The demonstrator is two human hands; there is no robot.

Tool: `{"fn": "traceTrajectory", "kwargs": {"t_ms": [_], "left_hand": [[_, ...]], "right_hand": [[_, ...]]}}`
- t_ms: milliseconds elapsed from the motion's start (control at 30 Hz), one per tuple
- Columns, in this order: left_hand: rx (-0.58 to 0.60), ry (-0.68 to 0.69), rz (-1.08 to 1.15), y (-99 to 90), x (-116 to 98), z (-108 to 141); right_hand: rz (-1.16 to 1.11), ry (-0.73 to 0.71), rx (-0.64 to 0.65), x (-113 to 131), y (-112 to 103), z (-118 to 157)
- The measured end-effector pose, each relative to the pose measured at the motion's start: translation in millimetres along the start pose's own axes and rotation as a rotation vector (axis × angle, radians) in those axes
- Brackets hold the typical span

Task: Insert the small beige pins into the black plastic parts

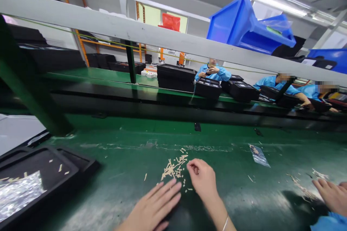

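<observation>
A loose heap of small beige strips (170,169) lies on the green tabletop (121,173) in front of me. My left hand (155,204) rests flat just below the heap, fingers stretched out, with its fingertips close to the lowest strips. To the right of the heap is my right hand (202,177), its thumb and fingertips pinched together. What the pinch holds, if anything, is too small to make out. A few single strips and tiny square bits lie between the two hands.
At left stands a black tray (81,166) with a silvery bag (21,195) and some strips. A small clear bag (259,155) lies to the right. Another person's hand (332,193) is by a second strip pile (305,189). A conveyor (151,104) runs behind.
</observation>
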State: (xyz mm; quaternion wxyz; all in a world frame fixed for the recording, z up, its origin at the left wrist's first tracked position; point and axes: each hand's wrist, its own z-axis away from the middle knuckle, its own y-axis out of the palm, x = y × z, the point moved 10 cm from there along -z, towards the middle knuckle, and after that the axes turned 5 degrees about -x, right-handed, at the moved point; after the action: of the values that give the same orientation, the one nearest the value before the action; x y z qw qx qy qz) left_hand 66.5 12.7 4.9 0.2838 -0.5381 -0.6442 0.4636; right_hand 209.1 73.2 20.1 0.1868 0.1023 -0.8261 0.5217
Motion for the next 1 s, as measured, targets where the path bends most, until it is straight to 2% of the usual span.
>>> {"fn": "traceTrajectory", "kwargs": {"t_ms": [67,167,300,433,567,700,800,900,1000], "left_hand": [[0.054,-0.054,0.061,15.1,20,-12],[0.071,-0.146,0.144,34.1,44,-32],[0.019,-0.221,0.2,47.1,75,-59],[0.009,-0.239,0.334,57.7,106,-84],[0.034,-0.214,0.457,64.9,121,-97],[0.045,-0.178,0.555,55.2,115,-85],[0.024,-0.252,0.818,40.6,112,-61],[-0.113,-0.455,1.131,27.9,125,-38],[-0.301,-0.569,1.155,18.3,139,-28]], "right_hand": [[0.1,0.097,0.07,-23,-1,-7],[0.174,0.113,0.139,-38,4,-13],[0.238,0.125,0.219,-46,21,-21],[0.267,0.14,0.265,-47,32,-29],[0.246,0.141,0.316,-48,37,-30],[0.182,0.15,0.381,-50,38,-25],[0.128,0.152,0.411,-52,37,-23],[0.098,0.162,0.409,-54,34,-23],[0.088,0.172,0.398,-54,33,-24]]}}
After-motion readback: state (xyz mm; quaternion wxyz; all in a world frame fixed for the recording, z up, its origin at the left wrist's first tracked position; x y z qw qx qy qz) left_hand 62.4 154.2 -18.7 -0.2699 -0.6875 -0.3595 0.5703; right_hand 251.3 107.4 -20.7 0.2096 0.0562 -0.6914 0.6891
